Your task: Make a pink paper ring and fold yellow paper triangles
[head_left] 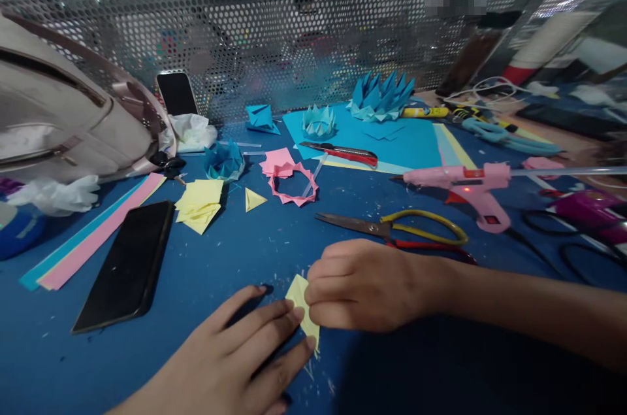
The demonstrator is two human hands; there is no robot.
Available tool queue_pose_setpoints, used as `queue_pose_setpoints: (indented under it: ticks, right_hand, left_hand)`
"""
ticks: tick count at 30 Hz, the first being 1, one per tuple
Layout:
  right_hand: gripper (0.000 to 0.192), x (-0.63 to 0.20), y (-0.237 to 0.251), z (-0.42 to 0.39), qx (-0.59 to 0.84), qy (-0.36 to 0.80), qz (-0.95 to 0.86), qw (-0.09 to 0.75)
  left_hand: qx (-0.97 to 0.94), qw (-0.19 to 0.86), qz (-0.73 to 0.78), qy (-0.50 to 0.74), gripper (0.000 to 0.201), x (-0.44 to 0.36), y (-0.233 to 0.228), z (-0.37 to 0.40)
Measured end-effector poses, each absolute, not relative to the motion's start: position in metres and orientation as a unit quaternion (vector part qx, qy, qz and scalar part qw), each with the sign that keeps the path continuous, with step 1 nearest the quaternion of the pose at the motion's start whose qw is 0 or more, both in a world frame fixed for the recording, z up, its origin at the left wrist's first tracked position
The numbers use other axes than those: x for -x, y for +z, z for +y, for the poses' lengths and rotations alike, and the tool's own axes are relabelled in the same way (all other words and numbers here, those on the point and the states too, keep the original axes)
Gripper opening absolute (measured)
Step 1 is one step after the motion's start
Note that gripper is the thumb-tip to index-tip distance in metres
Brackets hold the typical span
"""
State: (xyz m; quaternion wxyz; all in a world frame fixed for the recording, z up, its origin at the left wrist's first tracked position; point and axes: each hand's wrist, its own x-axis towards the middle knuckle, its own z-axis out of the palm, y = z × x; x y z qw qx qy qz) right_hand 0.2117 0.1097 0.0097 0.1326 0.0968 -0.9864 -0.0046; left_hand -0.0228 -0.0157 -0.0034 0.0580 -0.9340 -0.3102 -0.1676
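My right hand pinches a small folded piece of yellow paper against the blue table. My left hand lies flat beside it, fingertips pressing on the paper's lower left edge. Just beyond my right hand lie yellow-handled scissors. Further back sit a stack of folded yellow pieces, one yellow triangle and a pink paper ring.
A black phone and paper strips lie at left, beneath a beige bag. A pink glue gun, a red cutter, blue paper sheets and blue origami crowns stand behind. A perforated metal screen closes the back.
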Motion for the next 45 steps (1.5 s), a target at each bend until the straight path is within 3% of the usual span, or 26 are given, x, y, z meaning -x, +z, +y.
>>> queue_pose_setpoints:
  ticks: [5, 11, 20, 32, 45]
  right_hand:
    - [0.018, -0.208, 0.010, 0.108, -0.059, 0.000, -0.992, 0.109]
    - [0.008, -0.208, 0.019, 0.105, 0.018, 0.167, -0.984, 0.054]
    - [0.005, -0.206, 0.021, 0.103, 0.062, 0.287, -0.952, 0.081]
    - [0.006, -0.207, 0.015, 0.098, 0.094, 0.292, -0.946, 0.103]
    - [0.013, -0.206, 0.018, 0.102, 0.057, 0.215, -0.973, 0.059]
  left_hand:
    - [0.936, 0.056, -0.304, -0.170, 0.034, 0.022, -0.002, -0.014]
    - [0.940, 0.057, -0.290, -0.169, 0.034, 0.021, -0.004, -0.015]
    - [0.936, 0.070, -0.291, -0.184, 0.033, 0.021, -0.007, -0.016]
    - [0.933, 0.090, -0.283, -0.202, 0.028, 0.016, -0.003, -0.015]
    - [0.933, 0.096, -0.279, -0.203, 0.031, 0.015, -0.006, -0.015]
